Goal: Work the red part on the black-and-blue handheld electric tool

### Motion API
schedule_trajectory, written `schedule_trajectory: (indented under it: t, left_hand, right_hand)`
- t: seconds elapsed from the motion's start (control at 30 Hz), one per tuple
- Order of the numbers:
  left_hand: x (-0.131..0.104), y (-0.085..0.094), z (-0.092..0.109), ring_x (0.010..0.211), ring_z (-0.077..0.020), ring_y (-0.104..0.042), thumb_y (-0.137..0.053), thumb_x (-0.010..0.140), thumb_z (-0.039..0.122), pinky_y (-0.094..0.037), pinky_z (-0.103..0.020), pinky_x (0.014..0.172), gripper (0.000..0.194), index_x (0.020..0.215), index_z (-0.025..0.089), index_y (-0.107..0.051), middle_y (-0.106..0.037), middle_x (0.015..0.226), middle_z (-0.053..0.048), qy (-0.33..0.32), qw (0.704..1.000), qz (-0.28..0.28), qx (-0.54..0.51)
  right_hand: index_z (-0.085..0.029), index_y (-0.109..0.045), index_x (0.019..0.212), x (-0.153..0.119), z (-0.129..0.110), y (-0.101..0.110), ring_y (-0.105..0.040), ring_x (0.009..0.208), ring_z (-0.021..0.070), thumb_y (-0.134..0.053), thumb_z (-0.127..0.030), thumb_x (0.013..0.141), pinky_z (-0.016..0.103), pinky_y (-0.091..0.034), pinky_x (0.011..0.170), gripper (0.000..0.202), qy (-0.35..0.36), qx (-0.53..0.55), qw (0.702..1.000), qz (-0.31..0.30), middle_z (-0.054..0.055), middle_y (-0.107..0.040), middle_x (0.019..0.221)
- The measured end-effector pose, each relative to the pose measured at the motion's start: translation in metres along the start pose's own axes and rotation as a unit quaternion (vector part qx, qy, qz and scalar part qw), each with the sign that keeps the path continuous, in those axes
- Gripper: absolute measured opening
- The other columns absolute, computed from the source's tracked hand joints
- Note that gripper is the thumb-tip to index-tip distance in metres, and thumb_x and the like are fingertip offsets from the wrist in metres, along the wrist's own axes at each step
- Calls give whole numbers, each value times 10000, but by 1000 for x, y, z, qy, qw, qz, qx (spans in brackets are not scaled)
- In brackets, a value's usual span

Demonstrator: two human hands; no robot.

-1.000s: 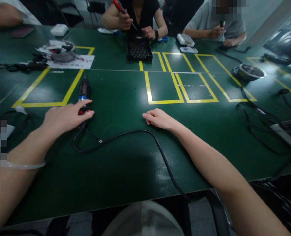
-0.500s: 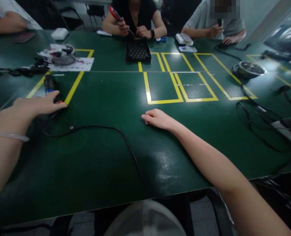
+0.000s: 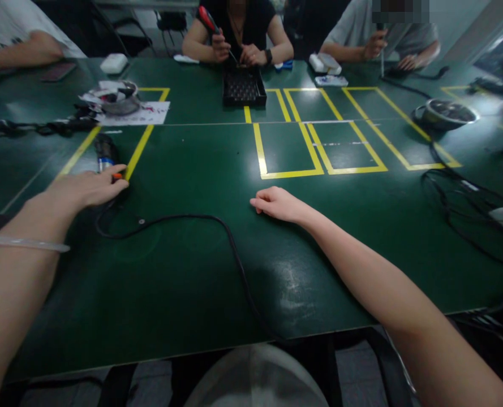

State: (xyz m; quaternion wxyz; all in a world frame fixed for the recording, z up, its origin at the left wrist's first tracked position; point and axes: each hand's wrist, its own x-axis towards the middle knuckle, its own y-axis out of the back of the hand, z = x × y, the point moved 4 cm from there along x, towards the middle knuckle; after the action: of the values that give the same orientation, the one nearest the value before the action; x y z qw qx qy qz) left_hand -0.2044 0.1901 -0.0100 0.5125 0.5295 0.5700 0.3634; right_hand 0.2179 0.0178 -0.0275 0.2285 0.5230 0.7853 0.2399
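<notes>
My left hand (image 3: 94,186) reaches over a corded black tool (image 3: 106,154) with a blue band and an orange part, lying at the left of the green table. Its thumb and forefinger stretch apart across the tool's near end; the other fingers are hidden, and I cannot tell how firmly it touches. From that end a black cable (image 3: 183,216) curves across the table toward the front edge. Near the middle of the table my right hand (image 3: 274,203) rests in a loose fist, with nothing visible in it, just in front of the yellow tape outlines (image 3: 291,174).
Opposite me, a person holds a red-and-black tool over a black tray (image 3: 245,93). Another person sits at the right with a tool. A metal bowl (image 3: 117,104) stands on paper at back left; another bowl (image 3: 450,116) and tangled cables (image 3: 450,209) are at right.
The whole view has shifted, so table things appear farther right. My left hand stays over the tool, with its forefinger and thumb slightly closer together. My right fist remains in place.
</notes>
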Motion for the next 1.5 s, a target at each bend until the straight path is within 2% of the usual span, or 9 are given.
schedule_trajectory:
  t: [0.13, 0.37, 0.63, 0.8, 1.0, 1.13, 1.27, 1.37, 1.5]
  left_hand:
    - [-33, 9, 36, 1048, -361, -577, -245, 993, 606, -435, -516, 902, 683, 1607, 307, -244, -604, 1267, -145, 21, 997, -57, 49]
    - [-79, 23, 118, 1011, -388, -627, -183, 982, 640, -431, -519, 867, 725, 1595, 276, -313, -622, 1206, -193, -54, 998, -16, 24]
    - [-121, 35, 223, 957, -385, -668, -161, 994, 582, -426, -465, 825, 704, 1540, 215, -412, -668, 1100, -225, -156, 984, 63, 50]
    - [-137, 42, 266, 958, -360, -671, -247, 1000, 538, -406, -429, 811, 606, 1462, 233, -493, -675, 1086, -203, -179, 980, 83, 34]
    - [-148, 49, 288, 925, -345, -675, -275, 999, 524, -408, -414, 776, 523, 1289, 250, -614, -681, 1032, -180, -200, 975, 91, 27]
    - [-147, 48, 285, 947, -359, -675, -256, 999, 589, -424, -415, 781, 609, 1448, 255, -495, -670, 1087, -192, -209, 976, 64, 25]
    - [-144, 45, 275, 1022, -395, -656, -253, 932, 763, -440, -427, 814, 827, 1586, 258, -288, -637, 1193, -215, -230, 973, 35, 0]
    - [-143, 43, 271, 1039, -396, -649, -268, 907, 798, -441, -438, 844, 871, 1589, 256, -283, -626, 1215, -215, -248, 968, 35, -15]
    - [-144, 42, 270, 1036, -378, -650, -289, 912, 789, -441, -429, 858, 846, 1570, 258, -316, -618, 1227, -207, -249, 968, 31, -23]
  right_hand:
    - [-158, -600, 703, -1, -1, 0, -444, 565, 109, -499, -429, 929, 257, -306, 611, 366, -8, 13, 1000, 0, -19, -502, 566]
    - [-162, -578, 690, 2, -2, -1, -418, 551, 109, -484, -390, 935, 257, -281, 582, 347, 0, 53, 998, 42, -30, -462, 534]
    - [-165, -563, 749, -2, -17, -2, -430, 603, 109, -515, -365, 931, 260, -269, 607, 274, 40, -23, 994, 97, -25, -509, 640]
    - [-179, -550, 802, -2, -17, -8, -467, 649, 122, -496, -471, 940, 254, -284, 623, 327, 14, -17, 995, 94, -18, -539, 692]
    - [-180, -528, 753, 1, -13, -7, -456, 647, 119, -560, -456, 882, 252, -291, 613, 306, -3, -10, 995, 99, -15, -558, 701]
    - [-171, -532, 674, 3, -10, -6, -449, 601, 106, -604, -337, 818, 248, -290, 574, 231, -10, 9, 996, 93, -20, -543, 641]
    - [-175, -506, 667, 3, -2, -4, -393, 448, 70, -574, -231, 815, 222, -267, 464, 171, -71, 151, 983, 80, -61, -461, 507]
    - [-185, -477, 692, 1, 1, -5, -347, 343, 54, -531, -192, 851, 204, -208, 366, 168, -118, 262, 956, 56, -85, -431, 445]
    - [-179, -496, 708, -1, -2, -8, -390, 307, 58, -532, -168, 867, 183, -209, 303, 163, -121, 294, 948, 29, -76, -470, 419]
